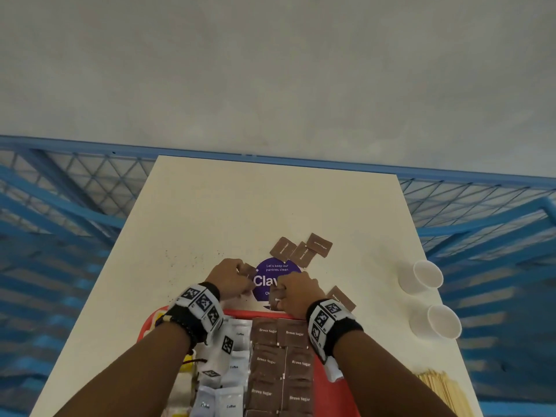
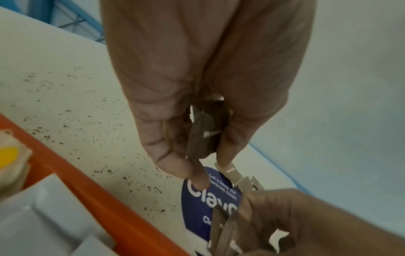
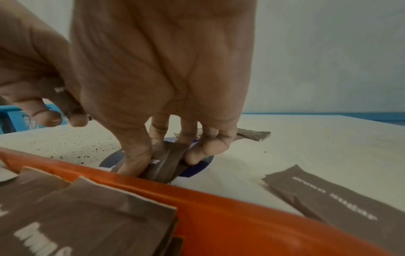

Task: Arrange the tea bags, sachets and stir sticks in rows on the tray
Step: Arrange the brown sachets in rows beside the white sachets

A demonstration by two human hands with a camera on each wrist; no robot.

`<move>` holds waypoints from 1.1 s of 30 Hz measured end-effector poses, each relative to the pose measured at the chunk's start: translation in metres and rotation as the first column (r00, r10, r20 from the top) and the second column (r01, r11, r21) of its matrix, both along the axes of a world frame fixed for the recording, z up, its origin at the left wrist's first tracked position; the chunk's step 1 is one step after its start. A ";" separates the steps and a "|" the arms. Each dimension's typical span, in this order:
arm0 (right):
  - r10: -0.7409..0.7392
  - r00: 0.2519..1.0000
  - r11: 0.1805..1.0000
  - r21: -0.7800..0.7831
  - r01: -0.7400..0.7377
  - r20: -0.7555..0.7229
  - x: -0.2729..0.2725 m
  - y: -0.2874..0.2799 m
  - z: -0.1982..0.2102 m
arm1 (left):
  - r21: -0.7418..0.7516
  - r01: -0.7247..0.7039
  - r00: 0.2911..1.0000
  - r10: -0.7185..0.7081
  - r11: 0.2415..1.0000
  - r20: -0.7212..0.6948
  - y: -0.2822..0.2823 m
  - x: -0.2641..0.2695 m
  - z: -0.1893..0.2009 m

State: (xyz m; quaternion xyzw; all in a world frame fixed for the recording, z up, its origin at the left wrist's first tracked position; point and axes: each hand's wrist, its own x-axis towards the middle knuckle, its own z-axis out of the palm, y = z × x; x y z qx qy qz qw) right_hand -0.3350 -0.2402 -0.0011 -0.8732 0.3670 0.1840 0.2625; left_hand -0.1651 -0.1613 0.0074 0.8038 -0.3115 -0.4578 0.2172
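Tray (image 1: 332, 389): I see the red tray at the near edge of the table (image 1: 210, 206), under my wrists. Brown sugar rows (image 1: 281, 365) fill its middle in two columns, long sides running near to far; white coffee sachets (image 1: 233, 368) sit in a column to their left.

Table: the loose stock lies beyond the tray's far rim. Stir sticks (image 1: 442, 389) lie off the tray at the near right, not yet placed; two paper cups (image 1: 427, 276) stand far right of them.

Sticker (image 1: 270, 281): a purple round sticker on the table, just past the far rim, between my hands.

Loose sachets (image 1: 302, 249): three brown ones lie tilted, overlapping, beyond the sticker; one more (image 1: 341, 297) lies just right of my right wrist.

Left hand (image 1: 230, 278): thumb and fingers pinching a brown sachet (image 2: 206, 136) on edge, lifted above the table left of the sticker.

Right hand (image 1: 298, 293): fingertips pinching another brown sachet (image 3: 166, 164) that bows against the table, touching the tray's far rim.

Key relation: I judge the right hand nearer the open slot, since its sachet sits directly beyond the far end of the brown columns. It needs only a short pull toward me, its long side turned to match the rows.
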 end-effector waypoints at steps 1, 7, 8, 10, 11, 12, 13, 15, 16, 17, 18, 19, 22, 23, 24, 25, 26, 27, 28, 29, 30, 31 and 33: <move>0.006 1.000 1.000 0.003 -0.006 0.001 0.000 0.001 0.000 | -0.008 -0.027 0.998 0.027 1.000 -0.063 0.001 0.001 0.003; -0.046 0.998 0.999 -0.007 0.046 0.044 -0.002 0.002 -0.002 | -0.057 -0.142 0.962 0.124 0.988 -0.242 0.006 -0.007 0.014; -0.034 0.999 0.999 -0.024 0.034 0.021 -0.001 0.001 -0.003 | -0.073 -0.161 0.955 0.136 0.984 -0.264 0.008 -0.009 0.015; -0.018 1.000 0.999 -0.038 0.017 -0.004 0.001 0.000 -0.004 | -0.097 -0.194 0.937 0.155 0.976 -0.314 0.014 -0.013 0.017; -0.012 1.000 0.999 -0.036 0.012 -0.008 0.001 0.000 -0.004 | -0.097 -0.200 0.933 0.159 0.975 -0.324 0.017 -0.014 0.016; -0.001 1.000 0.999 -0.032 0.000 -0.010 0.002 0.001 -0.004 | -0.090 -0.199 0.936 0.162 0.976 -0.314 0.020 -0.015 0.012; 0.012 1.000 0.999 -0.036 -0.013 -0.014 0.002 0.002 -0.003 | -0.074 -0.184 0.944 0.155 0.980 -0.290 0.022 -0.014 0.008; 0.008 1.000 1.000 0.003 -0.008 0.024 0.002 0.004 -0.003 | -0.042 -0.140 0.962 0.126 0.989 -0.244 0.025 -0.014 0.001; 0.005 0.999 1.000 0.028 -0.006 0.049 0.001 0.004 -0.004 | -0.025 -0.125 0.964 0.116 0.992 -0.239 0.025 -0.014 -0.002; 0.007 0.998 0.999 0.048 -0.010 0.056 0.002 0.005 -0.005 | -0.012 -0.112 0.964 0.106 0.994 -0.243 0.025 -0.015 -0.003; 0.014 0.997 0.998 0.055 -0.018 0.073 0.002 0.004 -0.007 | -0.008 -0.097 0.967 0.092 0.995 -0.237 0.025 -0.016 -0.004; 0.010 0.997 0.999 0.052 -0.014 0.078 0.003 0.003 -0.009 | -0.013 -0.076 0.975 0.072 0.997 -0.212 0.025 -0.018 -0.004; -0.023 0.995 0.999 0.029 0.020 0.096 0.003 0.003 -0.007 | -0.052 -0.005 0.997 0.001 0.999 -0.083 0.025 -0.022 -0.011; -0.049 0.995 0.999 0.021 0.048 0.085 0.003 0.002 -0.004 | -0.048 0.013 0.998 -0.016 0.999 -0.054 0.026 -0.022 -0.012; -0.093 0.992 0.995 0.045 0.090 0.083 0.001 0.002 0.000 | -0.045 0.025 0.999 -0.027 0.999 -0.037 0.026 -0.023 -0.013; -0.149 0.984 0.986 0.084 0.142 0.094 -0.001 0.001 0.002 | -0.039 0.035 0.999 -0.036 0.999 -0.024 0.025 -0.024 -0.012; -0.201 0.973 0.976 0.102 0.190 0.110 -0.003 -0.001 0.001 | -0.037 0.037 0.999 -0.038 0.999 -0.019 0.025 -0.024 -0.012; -0.271 0.954 0.958 0.131 0.254 0.128 -0.007 -0.003 0.001 | -0.039 0.027 0.999 -0.028 0.999 -0.035 0.023 -0.025 -0.010; -0.370 0.913 0.920 0.203 0.335 0.171 -0.011 -0.006 0.000 | -0.048 -0.007 0.998 0.003 0.999 -0.070 0.022 -0.025 -0.009; -0.479 0.849 0.859 0.316 0.402 0.222 -0.016 -0.010 -0.002 | -0.060 -0.068 0.990 0.060 0.996 -0.128 0.021 -0.027 -0.006; -0.593 0.755 0.774 0.455 0.440 0.279 -0.020 -0.013 -0.004 | -0.075 -0.148 0.971 0.130 0.986 -0.202 0.019 -0.028 -0.004; -0.660 0.688 0.707 0.559 0.434 0.301 -0.023 -0.015 -0.003 | -0.080 -0.229 0.938 0.197 0.970 -0.286 0.017 -0.030 -0.001; -0.699 0.649 0.632 0.685 0.363 0.301 -0.021 -0.015 0.011 | -0.053 -0.357 0.830 0.290 0.933 -0.477 0.013 -0.032 0.005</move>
